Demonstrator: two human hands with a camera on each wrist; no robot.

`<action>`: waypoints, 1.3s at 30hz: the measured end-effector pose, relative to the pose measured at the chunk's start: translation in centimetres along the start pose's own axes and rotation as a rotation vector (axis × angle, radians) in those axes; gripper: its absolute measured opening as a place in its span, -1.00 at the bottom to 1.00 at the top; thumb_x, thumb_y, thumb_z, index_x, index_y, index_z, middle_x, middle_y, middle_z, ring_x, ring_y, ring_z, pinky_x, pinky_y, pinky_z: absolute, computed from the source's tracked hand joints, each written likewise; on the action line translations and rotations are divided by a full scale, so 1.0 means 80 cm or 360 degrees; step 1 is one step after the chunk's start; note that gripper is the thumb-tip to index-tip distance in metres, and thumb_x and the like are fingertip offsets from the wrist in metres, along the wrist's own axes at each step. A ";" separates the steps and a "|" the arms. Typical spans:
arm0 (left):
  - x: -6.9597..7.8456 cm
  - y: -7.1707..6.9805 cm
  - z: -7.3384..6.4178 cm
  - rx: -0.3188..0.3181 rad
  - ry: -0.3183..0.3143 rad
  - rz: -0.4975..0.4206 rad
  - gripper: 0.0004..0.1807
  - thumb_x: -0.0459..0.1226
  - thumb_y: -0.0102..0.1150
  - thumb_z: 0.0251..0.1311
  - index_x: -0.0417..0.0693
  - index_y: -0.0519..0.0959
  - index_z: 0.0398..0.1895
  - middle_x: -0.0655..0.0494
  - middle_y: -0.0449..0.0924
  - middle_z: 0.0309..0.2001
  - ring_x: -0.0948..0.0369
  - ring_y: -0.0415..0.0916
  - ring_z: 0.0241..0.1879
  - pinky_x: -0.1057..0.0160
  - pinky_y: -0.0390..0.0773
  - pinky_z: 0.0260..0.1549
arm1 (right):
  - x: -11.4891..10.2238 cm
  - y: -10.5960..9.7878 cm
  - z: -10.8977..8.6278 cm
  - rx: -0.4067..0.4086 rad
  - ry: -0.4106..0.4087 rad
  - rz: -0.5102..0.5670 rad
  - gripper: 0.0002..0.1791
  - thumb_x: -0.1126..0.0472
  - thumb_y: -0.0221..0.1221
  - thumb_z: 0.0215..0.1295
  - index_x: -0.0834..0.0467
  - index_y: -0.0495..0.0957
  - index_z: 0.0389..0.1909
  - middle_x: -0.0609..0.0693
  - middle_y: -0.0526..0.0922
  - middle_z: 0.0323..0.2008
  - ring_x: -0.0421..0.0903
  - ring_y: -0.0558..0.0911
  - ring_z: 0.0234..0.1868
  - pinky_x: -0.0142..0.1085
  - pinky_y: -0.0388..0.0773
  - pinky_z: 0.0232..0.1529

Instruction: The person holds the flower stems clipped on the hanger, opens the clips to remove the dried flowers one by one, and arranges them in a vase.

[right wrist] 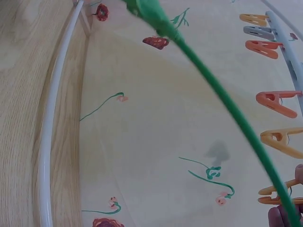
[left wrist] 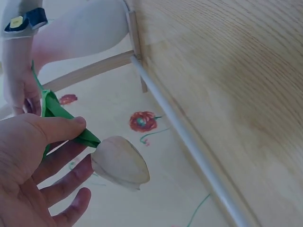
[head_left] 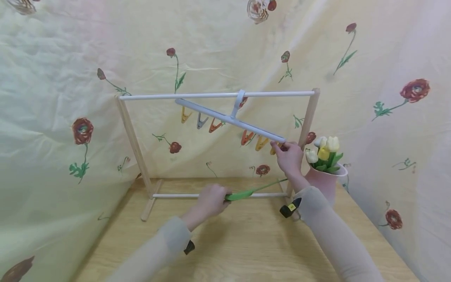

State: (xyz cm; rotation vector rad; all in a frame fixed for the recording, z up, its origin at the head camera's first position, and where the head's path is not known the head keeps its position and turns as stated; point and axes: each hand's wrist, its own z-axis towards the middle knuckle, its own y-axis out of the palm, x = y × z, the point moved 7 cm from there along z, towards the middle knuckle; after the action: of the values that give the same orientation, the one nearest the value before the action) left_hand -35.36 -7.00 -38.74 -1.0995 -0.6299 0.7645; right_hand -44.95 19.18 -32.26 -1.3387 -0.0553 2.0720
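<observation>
In my left hand (head_left: 210, 201) is an artificial white tulip (left wrist: 120, 163), its green leaves (head_left: 239, 196) pinched between thumb and fingers just below the bloom. The stem (right wrist: 222, 94) slants up and right toward my right wrist. A pale blue clip hanger (head_left: 225, 116) hangs by its hook from a white rail, right end tilted down. At that low end my right hand (head_left: 290, 156) pinches the outermost yellow clip (right wrist: 277, 198). Further clips line the bar, among them an orange clip (head_left: 247, 137), another yellow clip (head_left: 261, 143) and a grey clip (head_left: 201, 121).
The hanger's rack has wooden posts (head_left: 132, 145), a white top rail (head_left: 151, 97) and a white lower bar (head_left: 176, 195). It stands on a wooden table (head_left: 239, 243). A pink vase (head_left: 322, 184) of tulips stands right, beside my forearm. Flower-printed cloth (head_left: 218, 70) surrounds the table.
</observation>
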 end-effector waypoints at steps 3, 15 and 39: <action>0.001 -0.010 -0.010 0.0047 0.0041 0.0081 -0.90 -0.22 0.56 0.19 0.09 0.76 -0.37 0.25 0.80 -0.39 0.30 0.66 -0.42 0.14 0.69 -0.23 | 0.001 0.001 -0.001 -0.0029 0.0010 0.0028 -0.42 -0.17 0.29 0.48 0.35 0.73 -0.34 0.06 0.47 -0.30 -0.04 0.40 -0.24 -0.23 0.33 -0.18; 0.006 -0.046 -0.040 0.0201 0.0132 0.0325 -0.86 -0.16 0.61 0.13 0.11 0.78 -0.31 0.27 0.84 -0.30 0.22 0.77 -0.26 0.11 0.70 -0.19 | 0.003 -0.007 -0.008 -0.0032 -0.0031 0.0005 -0.44 -0.20 0.30 0.45 0.28 0.66 -0.40 0.08 0.54 -0.31 -0.05 0.46 -0.27 -0.28 0.40 -0.25; -0.010 -0.076 -0.052 0.0328 0.0141 0.0371 -0.87 -0.22 0.61 0.12 0.12 0.78 -0.33 0.26 0.84 -0.30 0.18 0.73 -0.25 0.14 0.65 -0.21 | -0.022 -0.067 -0.039 -0.0487 -0.0232 -0.0320 -0.26 -0.27 0.17 0.53 0.23 0.54 0.41 0.27 0.72 0.23 0.26 0.76 0.15 0.05 0.75 0.07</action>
State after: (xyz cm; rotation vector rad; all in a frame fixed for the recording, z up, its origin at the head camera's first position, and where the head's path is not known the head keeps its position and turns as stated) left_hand -31.27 -11.42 -34.48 -1.0204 -0.3426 0.9536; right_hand -39.21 21.46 -30.36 -1.2928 -0.5677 2.0412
